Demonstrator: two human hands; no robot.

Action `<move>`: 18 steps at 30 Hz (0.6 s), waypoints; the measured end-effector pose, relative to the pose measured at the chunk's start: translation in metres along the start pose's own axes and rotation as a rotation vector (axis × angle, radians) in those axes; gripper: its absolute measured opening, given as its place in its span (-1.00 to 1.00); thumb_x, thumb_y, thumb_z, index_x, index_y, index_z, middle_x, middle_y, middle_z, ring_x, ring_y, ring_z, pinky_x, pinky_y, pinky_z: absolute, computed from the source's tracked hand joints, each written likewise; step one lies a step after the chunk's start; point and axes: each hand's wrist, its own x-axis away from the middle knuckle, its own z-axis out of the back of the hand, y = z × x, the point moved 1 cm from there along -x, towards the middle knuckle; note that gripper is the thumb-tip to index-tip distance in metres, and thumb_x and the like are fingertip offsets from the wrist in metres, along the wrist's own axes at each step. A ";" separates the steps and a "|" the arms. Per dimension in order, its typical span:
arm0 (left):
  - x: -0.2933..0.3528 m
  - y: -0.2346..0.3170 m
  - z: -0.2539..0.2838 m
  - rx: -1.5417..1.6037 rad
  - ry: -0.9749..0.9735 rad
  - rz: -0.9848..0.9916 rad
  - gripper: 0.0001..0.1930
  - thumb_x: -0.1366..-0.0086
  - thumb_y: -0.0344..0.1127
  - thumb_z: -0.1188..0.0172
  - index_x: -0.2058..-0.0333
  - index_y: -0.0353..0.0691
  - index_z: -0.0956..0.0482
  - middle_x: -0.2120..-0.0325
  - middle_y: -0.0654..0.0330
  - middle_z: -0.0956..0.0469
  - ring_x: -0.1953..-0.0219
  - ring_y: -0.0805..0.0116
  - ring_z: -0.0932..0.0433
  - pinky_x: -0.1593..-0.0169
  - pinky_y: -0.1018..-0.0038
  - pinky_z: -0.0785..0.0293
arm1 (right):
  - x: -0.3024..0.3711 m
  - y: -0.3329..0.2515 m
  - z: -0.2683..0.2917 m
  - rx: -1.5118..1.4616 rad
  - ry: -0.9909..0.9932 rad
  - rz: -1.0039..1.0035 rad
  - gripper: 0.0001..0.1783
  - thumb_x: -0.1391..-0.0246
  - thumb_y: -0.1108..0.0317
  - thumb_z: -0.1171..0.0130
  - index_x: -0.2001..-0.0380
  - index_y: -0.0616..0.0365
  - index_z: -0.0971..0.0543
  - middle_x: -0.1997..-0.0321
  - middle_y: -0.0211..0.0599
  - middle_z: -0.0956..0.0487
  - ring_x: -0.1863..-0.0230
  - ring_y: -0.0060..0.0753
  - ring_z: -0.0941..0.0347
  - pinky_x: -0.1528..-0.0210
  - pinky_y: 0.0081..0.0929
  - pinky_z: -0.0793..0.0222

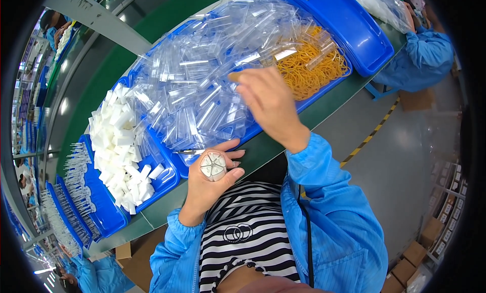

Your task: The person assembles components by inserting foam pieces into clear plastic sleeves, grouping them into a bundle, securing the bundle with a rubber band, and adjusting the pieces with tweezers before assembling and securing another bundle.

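Observation:
My left hand [200, 187] is curled around a round bundle of pale, wedge-shaped pieces [213, 166], seen end-on near the tray's front edge. A thin dark rod [188, 152] shows beside its fingers. Over a heap of clear plastic sleeves [197, 85], my right hand [269, 98] hangs with fingers drawn together. Something small and tan [234, 77] shows at its fingertips; whether it is held or worn on a finger I cannot tell. Just right of that hand lies a pile of yellow-orange rubber bands [311, 65], with a few clear sleeves on top.
White foam-like blocks [119, 146] fill a blue tray to the left. Beyond them, racks of thin pale pieces [76, 192] stand in blue holders. Another blue tray [349, 27] sits at the far right. A co-worker in blue sleeves [425, 55] works beside it.

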 end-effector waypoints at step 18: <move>0.002 -0.002 0.006 -0.015 -0.021 -0.014 -0.77 -0.10 -0.48 -0.39 0.32 -0.30 -0.50 0.04 -0.07 -0.57 0.05 0.26 -0.60 0.00 0.38 -0.54 | -0.012 0.043 0.072 0.588 0.035 -0.038 -0.91 -0.01 0.39 -0.28 0.37 0.07 -0.60 0.25 -0.43 -0.58 0.17 -0.26 -0.43 0.11 -0.33 -0.25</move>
